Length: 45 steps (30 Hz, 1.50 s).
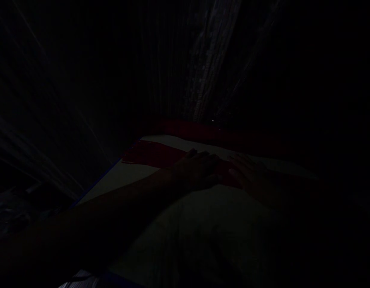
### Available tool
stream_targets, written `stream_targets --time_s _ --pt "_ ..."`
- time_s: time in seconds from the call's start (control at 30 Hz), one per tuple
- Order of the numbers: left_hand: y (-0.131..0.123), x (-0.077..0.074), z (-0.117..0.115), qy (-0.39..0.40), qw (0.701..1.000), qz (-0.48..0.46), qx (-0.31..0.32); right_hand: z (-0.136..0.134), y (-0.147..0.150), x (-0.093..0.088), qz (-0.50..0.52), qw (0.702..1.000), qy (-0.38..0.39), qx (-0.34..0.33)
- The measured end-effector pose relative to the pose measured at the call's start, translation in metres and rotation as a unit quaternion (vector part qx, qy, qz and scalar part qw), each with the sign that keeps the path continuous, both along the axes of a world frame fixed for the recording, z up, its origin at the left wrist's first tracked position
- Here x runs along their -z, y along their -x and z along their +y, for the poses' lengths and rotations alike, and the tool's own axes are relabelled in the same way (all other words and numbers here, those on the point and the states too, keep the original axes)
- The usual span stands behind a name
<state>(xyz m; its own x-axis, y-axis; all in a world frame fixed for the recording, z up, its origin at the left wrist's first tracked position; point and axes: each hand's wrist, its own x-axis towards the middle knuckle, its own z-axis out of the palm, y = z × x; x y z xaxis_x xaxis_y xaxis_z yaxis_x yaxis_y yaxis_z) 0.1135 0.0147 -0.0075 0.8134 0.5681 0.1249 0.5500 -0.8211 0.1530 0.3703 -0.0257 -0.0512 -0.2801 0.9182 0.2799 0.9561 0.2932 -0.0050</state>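
Note:
The scene is very dark. A long strip of red cloth (155,154) lies across a pale tabletop (122,176). My left hand (197,170) rests on the strip near its middle, palm down with fingers stretched out and pointing right. Just to the right, my right hand (252,176) also lies on the red cloth, its fingers extended toward the left hand. A short gap separates the two hands. Neither appears to grip anything. Shadow swallows the right forearm and the strip's right end.
Beyond the tabletop's far side runs another band of red material (187,129). A blue edge (113,163) borders the table on the left. Pale streaked shapes (203,76), too dark to name, show behind it. A dim heap (11,212) sits low at left.

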Motion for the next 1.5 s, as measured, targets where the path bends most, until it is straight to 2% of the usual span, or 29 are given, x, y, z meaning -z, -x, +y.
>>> stream_targets --time_s 0.07,0.17,0.4,0.53,0.63,0.87,1.03,1.13,1.23,1.37,1.5 --pt "0.000 0.001 0.000 -0.001 1.000 0.002 -0.002 0.000 0.009 -0.003 0.004 1.000 -0.009 0.001" --pt "0.001 0.003 0.001 -0.004 1.000 0.000 -0.007 0.001 0.017 -0.005 0.000 1.000 0.018 -0.016" --pt "0.000 0.001 0.001 -0.001 1.000 -0.005 0.006 0.005 -0.015 0.003 0.003 0.998 0.058 -0.001" --pt "0.000 0.003 0.002 -0.002 1.000 -0.002 0.001 0.000 0.002 -0.004 0.020 1.000 0.023 -0.003" --pt "0.000 0.005 0.003 -0.005 1.000 0.000 -0.004 -0.004 0.018 -0.007 0.017 0.999 0.029 -0.013" --pt "0.000 0.003 0.001 -0.004 1.000 -0.008 0.001 -0.006 0.002 -0.006 0.018 0.998 0.052 0.008" --pt "0.001 0.002 0.001 0.001 1.000 -0.006 0.003 -0.005 0.016 -0.011 0.019 0.999 0.025 -0.003" --pt "0.001 0.000 0.000 0.001 1.000 -0.002 -0.004 -0.004 0.021 -0.012 0.026 0.998 0.062 0.004" --pt "0.001 -0.001 -0.001 0.004 1.000 0.002 -0.004 -0.004 0.009 -0.009 0.041 0.995 0.088 0.015" --pt "0.000 0.001 0.000 0.004 1.000 -0.004 -0.002 -0.006 0.001 -0.011 0.048 0.997 0.058 0.025" --pt "0.000 0.003 0.001 -0.004 1.000 -0.006 -0.004 -0.008 0.020 -0.015 0.045 0.998 0.035 0.022"
